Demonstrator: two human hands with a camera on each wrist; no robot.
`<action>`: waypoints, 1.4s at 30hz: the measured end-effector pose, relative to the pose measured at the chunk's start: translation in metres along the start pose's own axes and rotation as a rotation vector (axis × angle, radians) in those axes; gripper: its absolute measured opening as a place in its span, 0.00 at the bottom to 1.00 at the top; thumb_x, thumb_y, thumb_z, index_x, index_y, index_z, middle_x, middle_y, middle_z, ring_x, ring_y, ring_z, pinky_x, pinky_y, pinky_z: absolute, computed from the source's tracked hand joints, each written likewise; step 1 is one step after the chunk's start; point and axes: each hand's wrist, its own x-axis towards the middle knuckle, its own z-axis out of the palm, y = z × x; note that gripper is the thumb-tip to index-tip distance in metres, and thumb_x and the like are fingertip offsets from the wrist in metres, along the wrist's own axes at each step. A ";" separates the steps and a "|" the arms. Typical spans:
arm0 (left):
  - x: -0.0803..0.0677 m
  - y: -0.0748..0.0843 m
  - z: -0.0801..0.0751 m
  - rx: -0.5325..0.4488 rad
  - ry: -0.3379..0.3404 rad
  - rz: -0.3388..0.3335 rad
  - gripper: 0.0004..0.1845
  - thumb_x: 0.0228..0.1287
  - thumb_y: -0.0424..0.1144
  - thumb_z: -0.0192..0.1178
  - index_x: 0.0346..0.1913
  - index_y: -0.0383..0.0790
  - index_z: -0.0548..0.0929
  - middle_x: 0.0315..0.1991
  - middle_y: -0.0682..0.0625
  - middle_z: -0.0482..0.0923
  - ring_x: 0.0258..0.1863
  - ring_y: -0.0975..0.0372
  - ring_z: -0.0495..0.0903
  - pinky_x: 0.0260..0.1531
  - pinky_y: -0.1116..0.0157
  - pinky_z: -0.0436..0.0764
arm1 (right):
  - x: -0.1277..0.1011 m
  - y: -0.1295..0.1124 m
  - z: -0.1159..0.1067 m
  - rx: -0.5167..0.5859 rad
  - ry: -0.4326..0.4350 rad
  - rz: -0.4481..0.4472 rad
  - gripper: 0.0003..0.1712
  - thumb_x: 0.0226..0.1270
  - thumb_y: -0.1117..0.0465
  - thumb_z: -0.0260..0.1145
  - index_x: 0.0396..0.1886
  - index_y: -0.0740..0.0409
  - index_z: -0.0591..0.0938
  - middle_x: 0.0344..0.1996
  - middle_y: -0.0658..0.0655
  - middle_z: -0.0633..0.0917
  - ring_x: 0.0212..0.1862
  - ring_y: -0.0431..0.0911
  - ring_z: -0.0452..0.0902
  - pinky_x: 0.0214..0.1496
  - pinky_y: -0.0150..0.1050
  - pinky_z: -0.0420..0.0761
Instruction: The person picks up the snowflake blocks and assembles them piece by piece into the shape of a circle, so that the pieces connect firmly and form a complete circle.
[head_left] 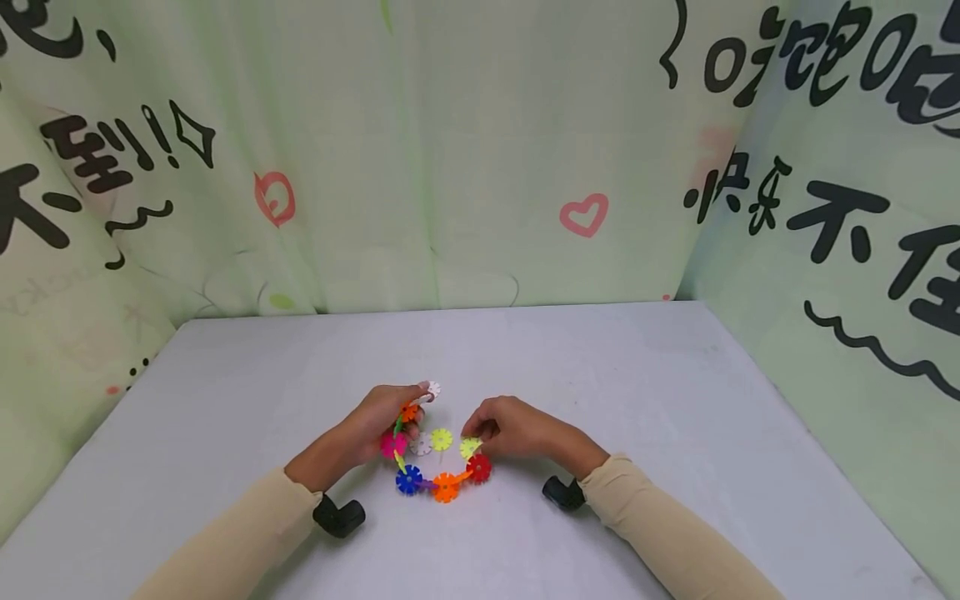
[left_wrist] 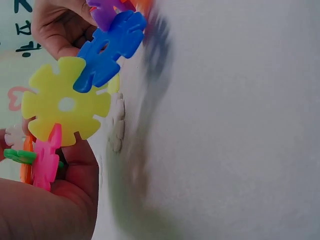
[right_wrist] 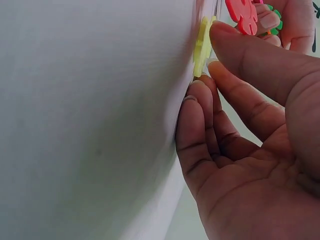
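My left hand point(head_left: 390, 421) grips one end of a chain of flower-shaped plastic snowflake discs. White, orange point(head_left: 408, 412), green and pink point(head_left: 393, 444) discs are at that hand. The chain curves down through a yellow disc point(left_wrist: 66, 104) and a blue disc point(head_left: 408, 480), then purple, orange point(head_left: 446, 487) and red point(head_left: 478, 468) ones. My right hand point(head_left: 517, 429) pinches a light yellow disc point(right_wrist: 202, 47) low by the tabletop, beside the red end. In the right wrist view the fingertips partly hide how that disc is held.
On the white table point(head_left: 600, 367), between the hands, lie another yellow disc point(head_left: 441, 439) and a white disc point(head_left: 422, 443). Black wrist cameras point(head_left: 339, 517) are strapped at both wrists. Printed curtains point(head_left: 450, 167) hang along the table's back and sides.
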 end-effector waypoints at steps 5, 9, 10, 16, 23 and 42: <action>-0.001 -0.002 0.000 0.038 -0.012 0.035 0.33 0.50 0.58 0.56 0.48 0.32 0.74 0.24 0.47 0.70 0.16 0.61 0.71 0.23 0.68 0.75 | 0.000 0.000 0.002 -0.035 -0.011 -0.012 0.08 0.51 0.68 0.64 0.32 0.53 0.81 0.29 0.47 0.78 0.31 0.39 0.71 0.34 0.31 0.73; -0.001 -0.003 0.000 0.059 -0.011 0.053 0.33 0.48 0.59 0.58 0.47 0.33 0.76 0.24 0.46 0.71 0.16 0.61 0.71 0.21 0.69 0.73 | 0.001 0.000 0.002 -0.034 -0.003 -0.011 0.07 0.51 0.68 0.63 0.29 0.52 0.79 0.25 0.48 0.77 0.28 0.40 0.71 0.32 0.32 0.73; -0.001 -0.004 0.001 0.061 -0.009 0.053 0.33 0.47 0.59 0.58 0.47 0.34 0.76 0.25 0.46 0.71 0.16 0.61 0.71 0.21 0.69 0.73 | 0.001 0.000 0.002 -0.028 0.000 -0.012 0.07 0.51 0.68 0.63 0.29 0.52 0.78 0.24 0.48 0.77 0.28 0.41 0.70 0.31 0.32 0.73; 0.000 -0.004 0.002 0.095 -0.028 0.063 0.31 0.50 0.58 0.57 0.48 0.34 0.76 0.25 0.47 0.70 0.16 0.62 0.69 0.19 0.70 0.70 | 0.003 0.000 -0.001 0.012 -0.008 -0.011 0.06 0.52 0.66 0.64 0.30 0.52 0.78 0.24 0.48 0.76 0.29 0.42 0.71 0.32 0.33 0.74; -0.001 -0.003 0.003 0.090 -0.060 0.064 0.31 0.54 0.58 0.53 0.50 0.34 0.74 0.26 0.48 0.70 0.17 0.62 0.68 0.19 0.70 0.70 | 0.005 -0.001 -0.007 0.032 0.005 -0.013 0.06 0.56 0.65 0.62 0.31 0.49 0.80 0.25 0.47 0.78 0.31 0.42 0.72 0.34 0.34 0.74; 0.001 -0.002 0.007 0.095 -0.068 0.095 0.31 0.54 0.57 0.54 0.49 0.31 0.73 0.25 0.48 0.70 0.19 0.62 0.68 0.21 0.70 0.70 | 0.022 -0.002 -0.018 0.315 0.275 0.002 0.06 0.56 0.62 0.64 0.35 0.54 0.82 0.29 0.50 0.82 0.33 0.51 0.78 0.36 0.41 0.77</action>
